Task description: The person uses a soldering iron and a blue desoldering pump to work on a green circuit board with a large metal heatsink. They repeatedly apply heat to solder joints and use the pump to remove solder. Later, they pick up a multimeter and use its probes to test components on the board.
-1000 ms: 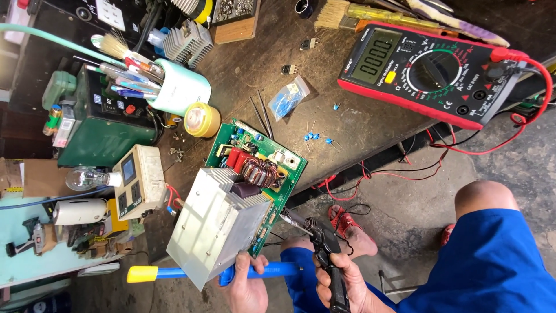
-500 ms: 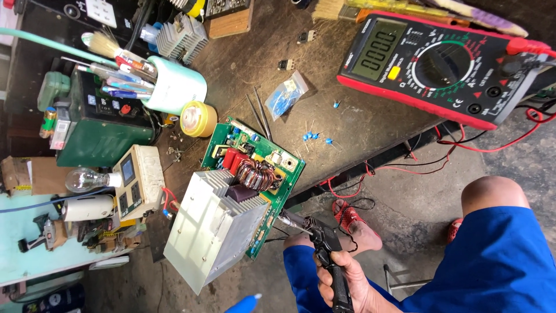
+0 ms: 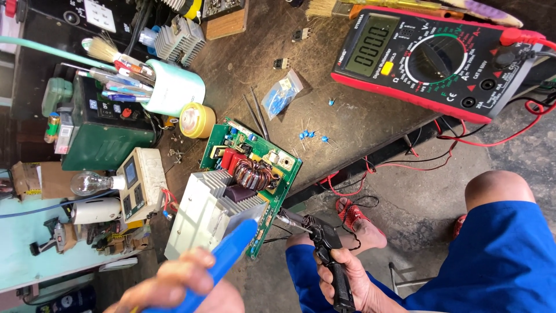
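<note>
A green circuit board with a copper coil and a large pale heat sink lies on the bench's near edge. My right hand grips a black pistol-style soldering iron; its tip touches the board's near right edge. My left hand, close to the camera and blurred, holds a blue tube-shaped tool that points up over the heat sink.
A red multimeter with red leads sits at the back right. A white cup of brushes and tools, a yellow tin, a green box, a bulb and a socket unit stand left. Small blue components lie loose.
My left hand has come up from the lower edge toward the camera, lifting the blue tool over the heat sink. The soldering iron stays at the board's edge.
</note>
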